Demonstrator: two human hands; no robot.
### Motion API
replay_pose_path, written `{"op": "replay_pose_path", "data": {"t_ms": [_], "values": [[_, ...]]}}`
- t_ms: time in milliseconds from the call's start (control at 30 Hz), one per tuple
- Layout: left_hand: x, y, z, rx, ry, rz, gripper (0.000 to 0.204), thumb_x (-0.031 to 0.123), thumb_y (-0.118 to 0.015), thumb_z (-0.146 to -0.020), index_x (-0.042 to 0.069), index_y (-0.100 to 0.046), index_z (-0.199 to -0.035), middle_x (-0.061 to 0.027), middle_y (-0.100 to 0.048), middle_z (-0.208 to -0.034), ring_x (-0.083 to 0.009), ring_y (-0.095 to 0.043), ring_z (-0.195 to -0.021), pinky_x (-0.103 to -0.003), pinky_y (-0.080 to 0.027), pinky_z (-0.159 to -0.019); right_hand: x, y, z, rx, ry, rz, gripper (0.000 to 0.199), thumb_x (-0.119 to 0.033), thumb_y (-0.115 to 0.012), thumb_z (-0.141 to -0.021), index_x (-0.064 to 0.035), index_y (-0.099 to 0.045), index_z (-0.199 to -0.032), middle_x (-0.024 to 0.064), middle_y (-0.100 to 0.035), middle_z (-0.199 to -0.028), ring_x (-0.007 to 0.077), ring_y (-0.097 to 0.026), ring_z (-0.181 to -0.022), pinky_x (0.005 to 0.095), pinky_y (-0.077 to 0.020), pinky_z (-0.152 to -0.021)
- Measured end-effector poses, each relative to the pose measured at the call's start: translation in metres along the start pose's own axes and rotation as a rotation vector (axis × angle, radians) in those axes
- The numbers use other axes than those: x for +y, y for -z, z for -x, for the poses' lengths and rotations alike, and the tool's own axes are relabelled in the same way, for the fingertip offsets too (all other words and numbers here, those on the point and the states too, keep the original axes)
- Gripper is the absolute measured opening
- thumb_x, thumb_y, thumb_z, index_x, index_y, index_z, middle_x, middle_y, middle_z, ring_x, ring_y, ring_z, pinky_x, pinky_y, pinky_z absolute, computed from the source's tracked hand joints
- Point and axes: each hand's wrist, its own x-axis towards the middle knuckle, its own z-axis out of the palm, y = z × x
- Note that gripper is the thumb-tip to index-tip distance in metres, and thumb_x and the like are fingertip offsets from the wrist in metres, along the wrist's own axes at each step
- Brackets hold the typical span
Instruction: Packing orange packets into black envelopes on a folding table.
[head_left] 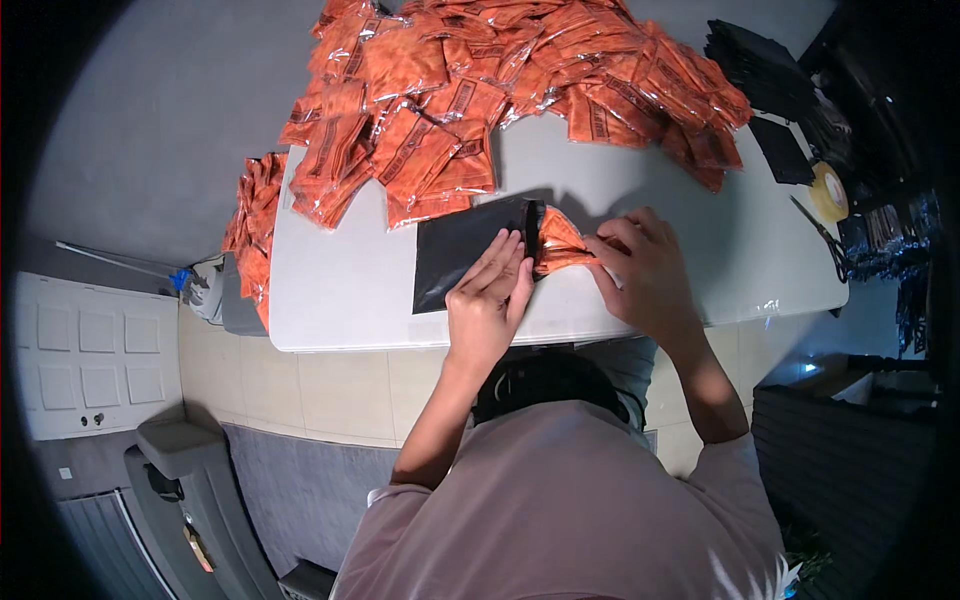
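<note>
**Orange packet half into black mailer at the bench's near edge**

Surface: white bench (330, 300), rounded corners, standing on a pale tiled floor (300, 385). Grey wall or floor area beyond the far left of it. A white panelled door (90, 355) lay at the left of the view, a grey plastic bin or chair part (190, 480) below it.

A big heap of orange packets (520, 70) in clear wrap covered the far side of the bench; more orange packets (255, 235) spilled over its left end. Far right: a stack of black bags (760, 65), one loose black bag (782, 150), a roll of tape (829, 191), scissors (825, 240).

Black mailer bag (465, 265) lay flat near the bench's near edge, long axis running left to right, open mouth pointing right. An orange packet (560, 245) stuck out of that mouth, its free end pointing right.

Left hand (488, 300) lay flat, fingers spread and pressed on the mailer just beside its mouth. Right hand (645, 270) was closed around the packet's outer end, fingers pinching it. The two hands were near each other, not touching.
</note>
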Motion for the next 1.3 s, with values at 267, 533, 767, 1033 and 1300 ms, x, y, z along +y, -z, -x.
{"op": "replay_pose_path", "data": {"t_ms": [267, 533, 767, 1033, 1300], "values": [[0.004, 0.003, -0.002, -0.01, -0.105, -0.064, 0.018, 0.006, -0.077, -0.092, -0.005, -0.08, -0.106, -0.0199, -0.077, -0.119, -0.0323, -0.072, -0.121, -0.039, -0.06, -0.099, -0.003, 0.009, -0.01, 0.027, 0.1, 0.052, 0.018, -0.013, -0.069, -0.084, -0.0054, -0.076, -0.1, 0.0031, -0.06, -0.096, 0.025, -0.055, -0.102, 0.0415, -0.0456, -0.087], [0.011, 0.004, -0.01, -0.008, -0.065, -0.079, 0.02, 0.004, -0.076, -0.093, -0.006, -0.079, -0.11, -0.0209, -0.076, -0.12, -0.0331, -0.071, -0.123, -0.039, -0.058, -0.102, -0.006, 0.021, -0.014, -0.13, 0.215, 0.171, 0.015, -0.013, -0.066, -0.082, -0.004, -0.072, -0.092, 0.004, -0.059, -0.1, 0.0247, -0.053, -0.105, 0.0412, -0.0432, -0.09], [0.014, -0.001, -0.002, -0.071, -0.142, -0.029, 0.017, 0.004, -0.077, -0.093, -0.007, -0.08, -0.105, -0.0194, -0.077, -0.12, -0.0322, -0.072, -0.122, -0.038, -0.058, -0.102, 0.006, 0.005, -0.02, -0.079, 0.305, 0.136, 0.014, -0.011, -0.065, -0.081, -0.0042, -0.072, -0.091, 0.0059, -0.06, -0.095, 0.0254, -0.055, -0.102, 0.0409, -0.0437, -0.089], [0.018, -0.001, 0.001, -0.033, -0.129, -0.04, 0.017, 0.005, -0.076, -0.094, -0.007, -0.08, -0.105, -0.0206, -0.077, -0.118, -0.0335, -0.073, -0.121, -0.04, -0.057, -0.103, -0.005, -0.011, -0.01, -0.035, 0.06, 0.094, 0.019, -0.011, -0.066, -0.077, -0.0043, -0.072, -0.094, 0.0071, -0.06, -0.094, 0.0279, -0.057, -0.1, 0.0417, -0.0464, -0.082], [0.01, 0.01, -0.004, -0.064, -0.072, -0.001, 0.019, 0.009, -0.074, -0.097, -0.006, -0.08, -0.107, -0.0203, -0.078, -0.117, -0.0329, -0.073, -0.12, -0.041, -0.055, -0.107, -0.008, -0.003, -0.006, -0.024, -0.02, 0.131, 0.019, -0.009, -0.066, -0.078, -0.0035, -0.074, -0.094, 0.0079, -0.061, -0.096, 0.0275, -0.057, -0.101, 0.0412, -0.048, -0.08]]}}
